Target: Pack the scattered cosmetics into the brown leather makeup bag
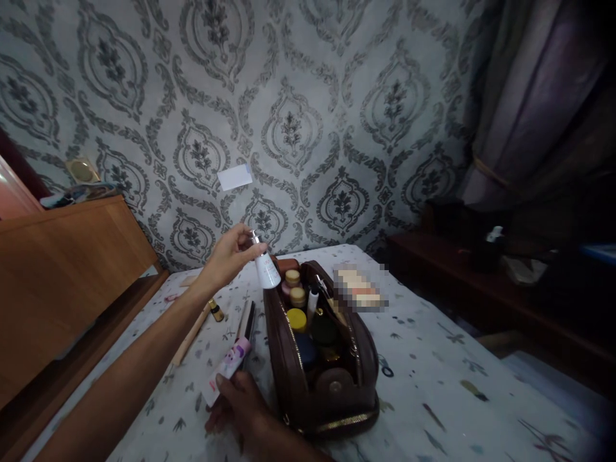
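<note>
My left hand pinches a white pump bottle by its silvery top, tilted at the far left rim of a brown toiletry bag. Closed round the lower end of a white and pink tube with a purple cartoon print, my right hand is left of the bag. The bag stands unzipped. Inside it are small jars with gold lids, a yellow-lidded jar, a white tube with a black cap and darker containers.
On the patterned sheet lie a small dark bottle with a gold cap, a long dark slim item and a beige stick-like item. Pixels blur something beige right of the bag. A wooden headboard stands left; patterned wallpaper is behind.
</note>
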`<action>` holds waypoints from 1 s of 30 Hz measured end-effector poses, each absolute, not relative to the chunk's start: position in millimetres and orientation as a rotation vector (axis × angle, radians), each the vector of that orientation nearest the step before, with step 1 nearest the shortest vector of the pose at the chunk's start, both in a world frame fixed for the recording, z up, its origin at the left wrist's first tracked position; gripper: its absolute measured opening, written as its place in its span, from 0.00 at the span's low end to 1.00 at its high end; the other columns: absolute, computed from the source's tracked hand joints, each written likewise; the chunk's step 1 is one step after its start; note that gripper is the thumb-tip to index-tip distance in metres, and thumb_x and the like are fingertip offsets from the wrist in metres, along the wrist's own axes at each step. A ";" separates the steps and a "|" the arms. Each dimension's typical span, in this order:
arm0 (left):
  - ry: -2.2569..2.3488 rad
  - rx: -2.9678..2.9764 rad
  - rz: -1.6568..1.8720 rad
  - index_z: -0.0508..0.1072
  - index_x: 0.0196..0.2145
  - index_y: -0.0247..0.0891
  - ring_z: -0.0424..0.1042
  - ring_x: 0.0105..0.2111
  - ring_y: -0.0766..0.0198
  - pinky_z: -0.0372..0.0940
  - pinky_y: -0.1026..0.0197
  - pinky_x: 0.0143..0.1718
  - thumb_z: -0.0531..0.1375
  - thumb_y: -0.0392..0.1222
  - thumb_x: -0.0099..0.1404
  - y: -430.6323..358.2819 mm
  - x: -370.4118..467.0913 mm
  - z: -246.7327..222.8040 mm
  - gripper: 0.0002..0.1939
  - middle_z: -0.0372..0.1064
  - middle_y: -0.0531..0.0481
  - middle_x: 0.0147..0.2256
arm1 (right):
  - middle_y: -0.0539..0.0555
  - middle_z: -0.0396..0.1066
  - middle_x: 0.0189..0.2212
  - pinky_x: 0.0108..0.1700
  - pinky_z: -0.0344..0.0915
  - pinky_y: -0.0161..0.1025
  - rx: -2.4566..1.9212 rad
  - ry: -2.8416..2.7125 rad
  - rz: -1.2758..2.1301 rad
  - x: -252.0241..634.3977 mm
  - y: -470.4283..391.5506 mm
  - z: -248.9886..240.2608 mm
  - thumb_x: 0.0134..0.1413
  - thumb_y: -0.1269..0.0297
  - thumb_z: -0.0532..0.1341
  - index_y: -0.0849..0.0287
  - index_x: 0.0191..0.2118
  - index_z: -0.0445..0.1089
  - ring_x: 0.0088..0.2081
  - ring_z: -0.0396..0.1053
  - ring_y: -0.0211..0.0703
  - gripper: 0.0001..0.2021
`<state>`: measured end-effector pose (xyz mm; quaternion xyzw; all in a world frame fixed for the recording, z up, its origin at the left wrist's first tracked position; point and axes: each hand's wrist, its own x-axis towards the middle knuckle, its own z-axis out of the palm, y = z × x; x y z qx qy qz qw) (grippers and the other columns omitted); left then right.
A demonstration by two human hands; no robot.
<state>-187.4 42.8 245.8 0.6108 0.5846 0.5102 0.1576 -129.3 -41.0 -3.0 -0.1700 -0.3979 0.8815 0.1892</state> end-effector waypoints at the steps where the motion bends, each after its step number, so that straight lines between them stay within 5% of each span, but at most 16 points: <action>1: 1.662 1.752 1.457 0.64 0.33 0.38 0.59 0.24 0.71 0.54 0.67 0.25 0.67 0.47 0.54 44.8 -185.7 245.9 0.16 0.60 0.58 0.24 | 0.50 0.69 0.19 0.22 0.59 0.35 -0.476 -1.122 2.475 -129.4 -41.0 -3.1 0.21 0.25 0.65 0.58 0.34 0.59 0.18 0.68 0.41 0.42; 7: 1.569 1.800 1.459 0.63 0.31 0.39 0.61 0.24 0.71 0.55 0.67 0.25 0.68 0.50 0.53 59.7 -179.7 241.8 0.19 0.62 0.58 0.24 | 0.51 0.67 0.18 0.22 0.59 0.36 -0.460 -1.190 2.501 -138.5 -39.0 -5.0 0.25 0.25 0.62 0.59 0.33 0.59 0.17 0.67 0.41 0.41; 11: 1.684 1.993 1.360 0.67 0.39 0.39 0.60 0.24 0.69 0.53 0.65 0.25 0.64 0.49 0.57 66.5 -181.7 236.5 0.16 0.61 0.58 0.23 | 0.49 0.66 0.17 0.22 0.58 0.34 -0.438 -1.194 2.524 -137.9 -39.2 -2.6 0.25 0.25 0.62 0.58 0.32 0.58 0.17 0.66 0.38 0.39; 14: 1.836 2.200 1.236 0.70 0.45 0.39 0.62 0.26 0.66 0.54 0.63 0.28 0.61 0.49 0.59 68.1 -179.8 235.6 0.18 0.62 0.56 0.24 | 0.48 0.66 0.18 0.23 0.60 0.34 -0.416 -1.186 2.538 -133.9 -39.5 1.8 0.30 0.28 0.64 0.59 0.33 0.60 0.18 0.67 0.39 0.37; 30: 2.292 2.423 0.354 0.70 0.45 0.43 0.70 0.31 0.56 0.56 0.60 0.32 0.55 0.51 0.64 69.8 -164.1 233.8 0.15 0.73 0.50 0.31 | 0.47 0.65 0.16 0.22 0.61 0.33 -0.380 -1.188 2.590 -132.1 -35.4 8.6 0.42 0.36 0.64 0.61 0.33 0.60 0.16 0.66 0.36 0.30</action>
